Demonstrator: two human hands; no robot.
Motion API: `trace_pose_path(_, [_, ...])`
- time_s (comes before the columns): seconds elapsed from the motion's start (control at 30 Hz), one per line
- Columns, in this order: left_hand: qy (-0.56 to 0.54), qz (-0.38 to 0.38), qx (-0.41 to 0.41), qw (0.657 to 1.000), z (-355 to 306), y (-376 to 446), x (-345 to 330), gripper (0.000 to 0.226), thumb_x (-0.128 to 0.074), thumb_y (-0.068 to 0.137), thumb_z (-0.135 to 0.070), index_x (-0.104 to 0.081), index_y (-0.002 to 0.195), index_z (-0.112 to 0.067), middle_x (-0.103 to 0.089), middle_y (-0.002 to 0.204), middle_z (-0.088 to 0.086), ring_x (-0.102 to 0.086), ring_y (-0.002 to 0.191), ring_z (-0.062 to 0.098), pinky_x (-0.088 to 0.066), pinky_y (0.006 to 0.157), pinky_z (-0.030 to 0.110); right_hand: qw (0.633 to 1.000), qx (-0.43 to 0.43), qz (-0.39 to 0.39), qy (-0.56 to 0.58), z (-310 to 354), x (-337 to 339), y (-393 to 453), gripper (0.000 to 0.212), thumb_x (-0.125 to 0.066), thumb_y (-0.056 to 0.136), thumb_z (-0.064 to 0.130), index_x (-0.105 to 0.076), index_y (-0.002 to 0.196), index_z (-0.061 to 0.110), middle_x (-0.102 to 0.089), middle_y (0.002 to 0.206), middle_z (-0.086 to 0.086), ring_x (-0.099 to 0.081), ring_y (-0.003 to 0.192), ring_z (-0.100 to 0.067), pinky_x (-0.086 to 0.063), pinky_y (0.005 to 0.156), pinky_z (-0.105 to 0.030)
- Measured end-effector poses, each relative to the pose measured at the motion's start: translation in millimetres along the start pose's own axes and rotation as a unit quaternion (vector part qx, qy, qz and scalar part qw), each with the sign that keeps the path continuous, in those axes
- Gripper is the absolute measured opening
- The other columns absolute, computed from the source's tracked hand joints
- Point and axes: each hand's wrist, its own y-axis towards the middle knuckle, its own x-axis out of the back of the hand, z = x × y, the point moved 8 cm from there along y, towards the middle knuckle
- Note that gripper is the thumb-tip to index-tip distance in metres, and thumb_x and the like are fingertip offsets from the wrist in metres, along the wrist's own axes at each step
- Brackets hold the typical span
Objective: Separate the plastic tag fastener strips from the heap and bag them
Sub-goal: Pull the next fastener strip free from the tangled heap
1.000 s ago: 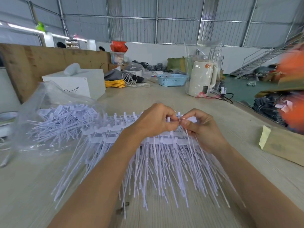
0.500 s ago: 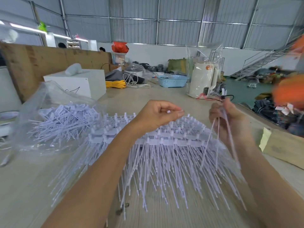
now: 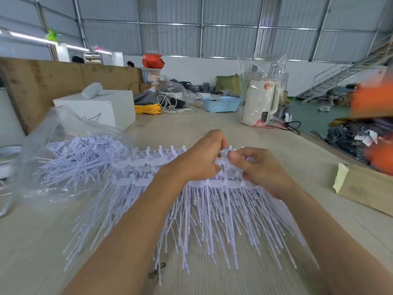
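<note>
a single wide-angle view from the person's head looks forward and down along both forearms. the left hand (image 3: 197, 160) and right hand (image 3: 261, 169) sit close, near the frame's centre. the surface (image 3: 212, 124) stretches away beyond them. the far wall and roof curve across the top. no second view.

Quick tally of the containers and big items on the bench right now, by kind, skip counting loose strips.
Clear plastic bag of separated strips: 1
Heap of fastener strips under the hands: 1
White box: 1
Blue basket: 1
White kettle in wrap: 1
Yellow cord coil: 1
Total: 6
</note>
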Motion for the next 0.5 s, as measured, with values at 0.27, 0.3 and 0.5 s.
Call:
trace_pose_path(0.27, [0.091,-0.001,-0.057,0.994,-19,-5,-4,0.042,-0.072,0.079,-0.007,-0.043,0.11,-0.009,-0.041,0.111,0.005,-0.05,0.088,0.018,-0.043,0.075,0.028,0.997,-0.03,0.067,-0.002,-8,-15,-1,0.039,-0.067,0.072,0.051,-0.066,0.076,0.013,-0.04,0.051,0.0,-0.031,0.041,-0.011,-0.025,0.039,-0.018])
trace_pose_path(0.3, [0.126,-0.014,-0.063,0.99,-21,-8,-1,0.041,-0.071,0.08,-0.013,-0.045,0.111,-0.009,-0.043,0.114,0.006,-0.053,0.091,0.021,-0.044,0.078,0.031,0.997,-0.03,0.067,0.001,-8,-15,0,0.037,-0.068,0.072,0.049,-0.065,0.075,0.012,-0.038,0.047,0.003,-0.031,0.04,-0.011,-0.025,0.039,-0.017])
trace_pose_path(0.5, [0.376,-0.076,-0.084,0.92,-25,-18,5,0.027,-0.044,0.095,-0.037,-0.061,0.108,-0.021,-0.065,0.107,-0.001,-0.057,0.1,0.023,-0.032,0.076,0.029,0.997,-0.029,0.061,0.047,-9,-12,2,0.018,-0.072,0.081,0.021,-0.063,0.066,0.015,-0.043,0.047,0.003,-0.037,0.043,-0.009,-0.027,0.041,-0.014])
